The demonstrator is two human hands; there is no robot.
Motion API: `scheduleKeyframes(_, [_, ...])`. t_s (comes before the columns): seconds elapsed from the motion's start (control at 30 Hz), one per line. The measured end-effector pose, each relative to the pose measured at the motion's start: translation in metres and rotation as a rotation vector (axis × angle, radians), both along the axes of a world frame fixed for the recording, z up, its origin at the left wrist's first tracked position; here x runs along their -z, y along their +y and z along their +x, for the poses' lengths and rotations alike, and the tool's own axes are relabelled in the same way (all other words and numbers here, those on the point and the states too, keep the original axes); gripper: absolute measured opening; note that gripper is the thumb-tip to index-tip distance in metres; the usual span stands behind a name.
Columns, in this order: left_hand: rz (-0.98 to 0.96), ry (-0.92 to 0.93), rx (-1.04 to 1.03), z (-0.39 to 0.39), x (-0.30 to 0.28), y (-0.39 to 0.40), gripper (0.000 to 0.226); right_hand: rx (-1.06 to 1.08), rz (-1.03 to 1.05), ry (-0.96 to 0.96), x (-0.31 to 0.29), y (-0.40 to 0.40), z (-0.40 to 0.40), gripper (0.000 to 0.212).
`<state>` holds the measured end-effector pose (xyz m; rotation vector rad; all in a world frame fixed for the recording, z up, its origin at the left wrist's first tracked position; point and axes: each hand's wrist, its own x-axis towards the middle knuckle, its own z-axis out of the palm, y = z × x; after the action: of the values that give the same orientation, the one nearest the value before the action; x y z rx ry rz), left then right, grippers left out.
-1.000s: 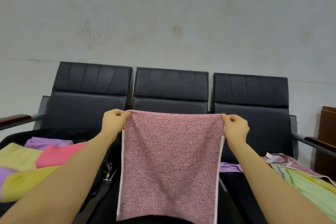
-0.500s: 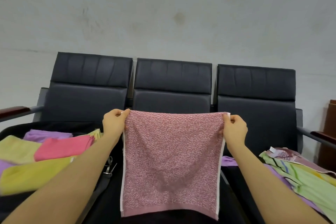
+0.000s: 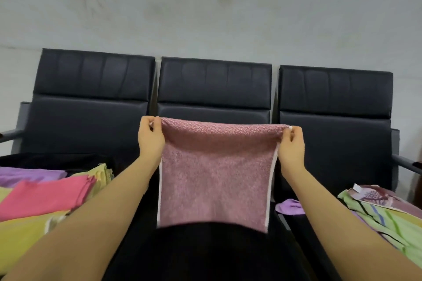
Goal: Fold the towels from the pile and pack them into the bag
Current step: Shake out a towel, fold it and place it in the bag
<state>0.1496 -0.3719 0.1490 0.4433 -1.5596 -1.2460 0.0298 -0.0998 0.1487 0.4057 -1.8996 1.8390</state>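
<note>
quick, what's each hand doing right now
Left hand: pinching the pink towel's top left corner.
Right hand: pinching its top right corner.

A single wide-angle view comes from the person's head, facing forward and slightly down over both outstretched forearms toward a row of three black padded leather seats (image 3: pixel 214 89) against a pale grey wall (image 3: pixel 205 7). The seats sit close, filling the frame's width; straight edges bow near the borders.
</note>
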Motion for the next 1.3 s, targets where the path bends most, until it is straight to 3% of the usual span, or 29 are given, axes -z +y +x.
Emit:
scheduleKeyframes(0.1, [0.01, 0.096, -0.017, 0.006, 0.0, 0.009, 0.014, -0.01, -0.038, 0.077, 0.003, -0.001, 0.011, 0.02])
scheduleKeyframes(0.27, [0.081, 0.106, -0.082, 0.033, 0.046, 0.027, 0.013, 0.017, -0.012, 0.058, 0.043, 0.008, 0.036, 0.02])
scheduleKeyframes(0.43, [0.256, -0.222, -0.167, 0.073, 0.094, 0.047, 0.021, 0.13, 0.116, -0.096, 0.091, 0.021, 0.058, 0.02])
scheduleKeyframes(0.67, [0.066, -0.32, -0.205, 0.104, 0.161, 0.049, 0.022, 0.129, 0.259, -0.227, 0.145, 0.037, 0.089, 0.02])
scheduleKeyframes(0.93, [-0.153, -0.725, -0.191, 0.081, 0.198, 0.035, 0.028, 0.15, 0.58, -0.403, 0.193, 0.041, 0.079, 0.022])
scheduleKeyframes(1.17, [-0.282, -0.809, -0.149, 0.036, 0.2, 0.015, 0.029, 0.338, 0.846, -0.288, 0.199, 0.02, 0.046, 0.023])
scheduleKeyframes(1.3, [-0.387, -1.123, -0.287, 0.028, 0.215, 0.021, 0.059, 0.255, 0.991, -0.131, 0.215, 0.006, 0.051, 0.039])
